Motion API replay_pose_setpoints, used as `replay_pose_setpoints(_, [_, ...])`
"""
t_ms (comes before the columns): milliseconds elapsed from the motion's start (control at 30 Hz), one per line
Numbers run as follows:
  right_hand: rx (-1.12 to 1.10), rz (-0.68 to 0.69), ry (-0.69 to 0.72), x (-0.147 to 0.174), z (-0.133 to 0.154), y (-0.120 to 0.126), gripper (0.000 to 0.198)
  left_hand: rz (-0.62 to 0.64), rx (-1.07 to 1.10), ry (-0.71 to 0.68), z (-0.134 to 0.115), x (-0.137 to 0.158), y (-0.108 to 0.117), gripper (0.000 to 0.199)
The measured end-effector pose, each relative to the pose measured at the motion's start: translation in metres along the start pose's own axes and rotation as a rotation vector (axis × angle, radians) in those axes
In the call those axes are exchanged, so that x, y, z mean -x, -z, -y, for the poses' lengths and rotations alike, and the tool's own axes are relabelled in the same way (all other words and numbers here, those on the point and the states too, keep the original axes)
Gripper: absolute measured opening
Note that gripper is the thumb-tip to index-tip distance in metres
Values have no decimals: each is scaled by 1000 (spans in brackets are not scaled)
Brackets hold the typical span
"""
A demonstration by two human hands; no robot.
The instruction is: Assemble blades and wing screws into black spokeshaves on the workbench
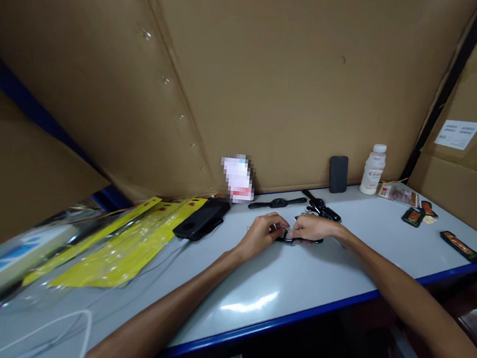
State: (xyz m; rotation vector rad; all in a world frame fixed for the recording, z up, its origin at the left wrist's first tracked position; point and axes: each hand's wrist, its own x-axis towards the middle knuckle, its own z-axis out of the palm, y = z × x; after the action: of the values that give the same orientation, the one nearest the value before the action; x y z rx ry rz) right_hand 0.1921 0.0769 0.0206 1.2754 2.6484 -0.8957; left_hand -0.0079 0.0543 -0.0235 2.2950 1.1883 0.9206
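My left hand [263, 233] is closed, with its thumb and fingers pinching one end of a slim black strap [316, 241] low over the table. From the other side my right hand [313, 228] grips the same strap, whose far end sticks out beneath it. Fingers cover most of the strap's middle, so what is fitted there cannot be made out. Just behind the hands lies a black watch [278, 203] with its band spread flat. More black straps and watch-like parts [322, 208] are heaped beyond my right hand.
Yellow-backed clear packets [125, 252], a black power-bank-like block [201, 220] and a white cable [88, 328] occupy the left. Against the cardboard wall stand a blurred-out phone-like item [238, 178], a dark phone [338, 174] and a white bottle [373, 169]. Snack packets [461, 246] lie right.
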Motion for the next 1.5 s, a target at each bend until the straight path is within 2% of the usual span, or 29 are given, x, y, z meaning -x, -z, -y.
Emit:
replay_pose_setpoints(200, [39,-23,-43,4,7,0,30,25,-84,-45,8,-1,5,22])
replay_pose_setpoints(333, [65,-30,-59,6,10,0,30,-65,-290,-70,19,0,22,28])
replay_pose_setpoints(400, [77,-30,-64,6,11,0,31,-72,-419,-57,25,0,34,30])
replay_pose_setpoints(500, [94,-27,-70,5,10,-1,32,24,-515,-9,29,1,52,31])
replay_pose_setpoints(633, [116,-40,-104,4,7,-1,32,153,-508,37,27,0,67,27])
replay_pose_setpoints(800, [127,-51,-142,4,5,0,32,243,-391,92,23,-2,74,23])
replay_pose_setpoints(933, [124,-47,-160,5,8,1,31,448,-223,98,23,0,73,29])
replay_pose_setpoints(1000, [126,-46,-167,6,9,1,31,492,-206,86,23,1,71,30])
replay_pose_setpoints(1167, [141,-46,-148,7,10,2,33,456,-200,84,24,3,66,12])
replay_pose_setpoints(1267, [165,-56,-125,7,10,1,33,433,-167,53,21,2,60,15])
replay_pose_setpoints(1400, [195,-82,-95,6,9,-2,35,250,-67,-3,14,0,42,20])
replay_pose_setpoints(1500, [202,-100,-79,4,9,-4,35,165,-59,-17,12,-1,26,18])
